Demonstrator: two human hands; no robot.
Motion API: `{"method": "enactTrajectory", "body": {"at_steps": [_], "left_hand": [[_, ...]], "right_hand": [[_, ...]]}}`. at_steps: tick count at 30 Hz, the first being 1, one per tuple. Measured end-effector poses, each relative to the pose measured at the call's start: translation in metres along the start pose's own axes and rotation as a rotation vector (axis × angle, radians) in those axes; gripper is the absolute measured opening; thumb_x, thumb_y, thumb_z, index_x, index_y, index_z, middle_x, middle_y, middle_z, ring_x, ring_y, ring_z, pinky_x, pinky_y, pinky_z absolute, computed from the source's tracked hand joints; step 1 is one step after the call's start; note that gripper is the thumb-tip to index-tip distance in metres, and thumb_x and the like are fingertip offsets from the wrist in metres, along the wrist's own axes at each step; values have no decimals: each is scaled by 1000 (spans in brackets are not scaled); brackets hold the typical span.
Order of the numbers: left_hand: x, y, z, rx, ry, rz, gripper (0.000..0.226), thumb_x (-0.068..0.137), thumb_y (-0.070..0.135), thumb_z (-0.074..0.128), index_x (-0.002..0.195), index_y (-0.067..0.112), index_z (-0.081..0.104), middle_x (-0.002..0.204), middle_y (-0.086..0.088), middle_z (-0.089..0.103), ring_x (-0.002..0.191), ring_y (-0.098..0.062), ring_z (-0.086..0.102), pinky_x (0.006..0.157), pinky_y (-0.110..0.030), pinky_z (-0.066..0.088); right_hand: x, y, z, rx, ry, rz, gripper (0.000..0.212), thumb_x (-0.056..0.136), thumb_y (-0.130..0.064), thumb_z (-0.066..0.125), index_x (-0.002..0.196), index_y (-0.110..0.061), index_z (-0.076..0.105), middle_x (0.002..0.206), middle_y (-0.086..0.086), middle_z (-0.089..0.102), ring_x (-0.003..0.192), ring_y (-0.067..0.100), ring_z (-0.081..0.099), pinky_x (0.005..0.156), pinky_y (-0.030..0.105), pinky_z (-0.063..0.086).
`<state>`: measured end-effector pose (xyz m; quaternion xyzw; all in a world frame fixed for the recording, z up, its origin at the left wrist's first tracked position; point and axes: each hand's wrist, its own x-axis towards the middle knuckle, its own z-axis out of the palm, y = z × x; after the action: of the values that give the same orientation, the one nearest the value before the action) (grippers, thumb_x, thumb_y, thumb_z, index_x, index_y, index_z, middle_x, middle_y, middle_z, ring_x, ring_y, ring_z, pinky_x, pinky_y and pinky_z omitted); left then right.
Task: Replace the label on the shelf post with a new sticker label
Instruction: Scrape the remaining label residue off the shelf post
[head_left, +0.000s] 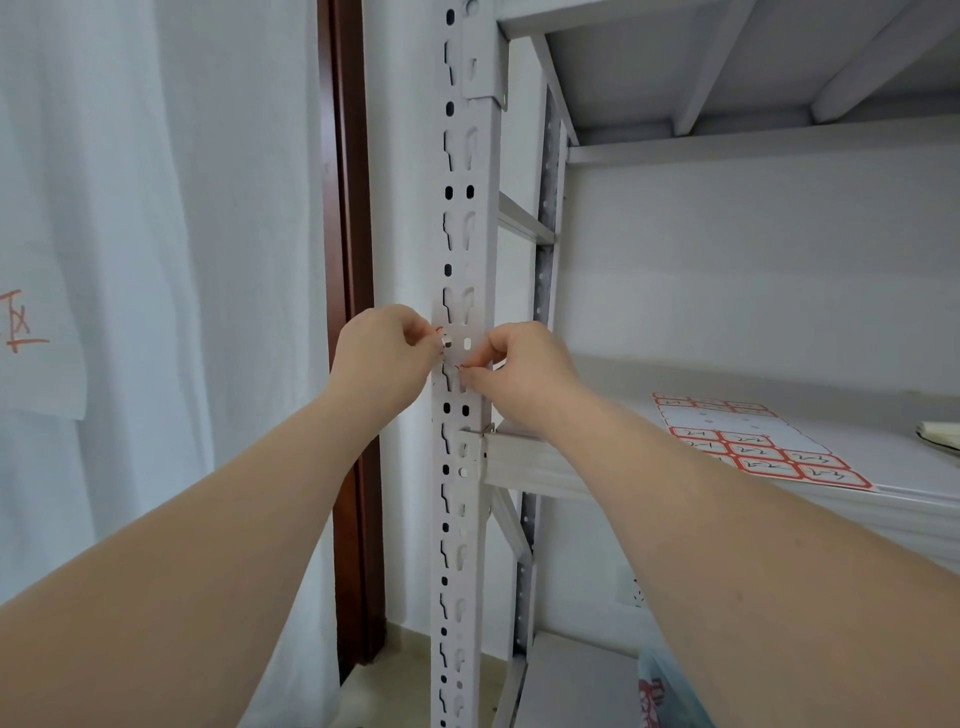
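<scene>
Head view: the label (457, 345) lies pale against the post (462, 249) at about mid-height, just above the beam joint, with the post's holes showing through it. The left hand (387, 353) pinches its left edge and the right hand (519, 366) pinches its lower right corner, fingertips closed on the paper. Whether it is being peeled or pressed on is hard to tell; I judge peeling. Next calls for a slow, even pull. The sticker sheet (753, 441) waits on the shelf (883, 499), well apart to the right.
</scene>
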<state>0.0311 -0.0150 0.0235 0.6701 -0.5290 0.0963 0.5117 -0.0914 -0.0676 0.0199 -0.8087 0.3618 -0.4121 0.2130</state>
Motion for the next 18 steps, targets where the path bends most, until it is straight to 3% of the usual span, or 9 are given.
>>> {"method": "enactTrajectory", "body": {"at_steps": [4,10,13,15,18], "left_hand": [[0,1,-2,-145,16,-63,12,86,20,56,82,11,64,66,6,56,65,-13,50,56,-24,36],[-4,6,5,33,101,32,19,81,31,64,80,12,66,77,6,64,77,-10,57,58,-10,35],[-2,5,8,92,126,33,13,82,23,61,83,12,68,78,5,64,77,-13,57,57,-17,36],[-1,5,9,118,141,42,14,84,19,57,86,10,69,82,2,66,79,-15,57,65,-21,37],[-2,3,8,99,135,39,16,87,18,55,87,9,69,83,3,64,81,-16,57,68,-23,37]], "right_hand": [[0,0,0,1,-1,3,8,81,-15,65,74,-20,64,85,-5,66,78,14,57,56,15,38],[0,0,0,18,1,4,4,82,-16,64,80,-17,67,91,-1,70,81,16,61,57,16,42],[-1,0,0,21,-1,8,4,82,-16,64,82,-17,68,92,-1,70,84,16,62,61,21,44],[-1,0,0,16,-1,7,4,82,-16,65,80,-18,67,93,-1,70,85,16,62,65,23,45],[-1,1,0,8,0,9,4,82,-17,65,79,-19,67,92,-2,70,78,15,60,57,19,43]]}}
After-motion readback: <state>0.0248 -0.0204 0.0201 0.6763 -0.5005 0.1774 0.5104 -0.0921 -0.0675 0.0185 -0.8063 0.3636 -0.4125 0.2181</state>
